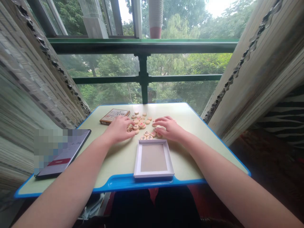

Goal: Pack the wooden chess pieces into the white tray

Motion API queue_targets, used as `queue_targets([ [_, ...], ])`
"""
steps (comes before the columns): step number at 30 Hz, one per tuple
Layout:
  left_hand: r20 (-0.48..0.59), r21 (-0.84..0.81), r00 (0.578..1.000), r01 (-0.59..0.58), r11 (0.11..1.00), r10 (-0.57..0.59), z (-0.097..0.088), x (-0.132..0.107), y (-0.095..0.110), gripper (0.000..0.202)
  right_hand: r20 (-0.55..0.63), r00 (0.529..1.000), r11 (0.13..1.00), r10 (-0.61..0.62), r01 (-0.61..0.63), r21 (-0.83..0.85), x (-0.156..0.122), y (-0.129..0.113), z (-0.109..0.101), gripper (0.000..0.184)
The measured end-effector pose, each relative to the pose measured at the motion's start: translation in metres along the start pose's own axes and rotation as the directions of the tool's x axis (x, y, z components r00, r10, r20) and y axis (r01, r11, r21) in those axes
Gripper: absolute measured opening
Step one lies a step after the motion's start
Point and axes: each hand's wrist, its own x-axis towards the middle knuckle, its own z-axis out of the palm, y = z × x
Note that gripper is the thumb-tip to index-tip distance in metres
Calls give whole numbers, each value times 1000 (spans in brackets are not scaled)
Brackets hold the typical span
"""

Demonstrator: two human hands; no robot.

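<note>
Round wooden Chinese chess pieces (142, 125) lie in a loose heap on the table, some with red or dark characters facing up. My left hand (119, 129) rests at the heap's left side, fingers spread and touching pieces there. On the right side, my right hand (168, 127) has its fingers apart over the pieces and partly hides some of them. Neither hand shows a piece gripped. Just in front of the heap, an open, shallow white box tray (137, 158) sits with its bare inside facing up.
A brown box lid (115, 116) with dark writing lies behind my left hand. A tablet (64, 155) rests at the table's left edge. The pale table (201, 158) has a blue rim. Behind it stand a green railing (142, 85) and curtains (247, 60).
</note>
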Motion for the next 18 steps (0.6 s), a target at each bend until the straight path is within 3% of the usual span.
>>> queue_targets([
  [6,38,-53,997,-61,997,63,3,0,7,32,33,997,998,-64,64,-3,7,5,10,27],
  [18,54,-197,990,-120,973,133,6,2,14,33,-23,995,994,98,-99,-48,7,10,12,24],
])
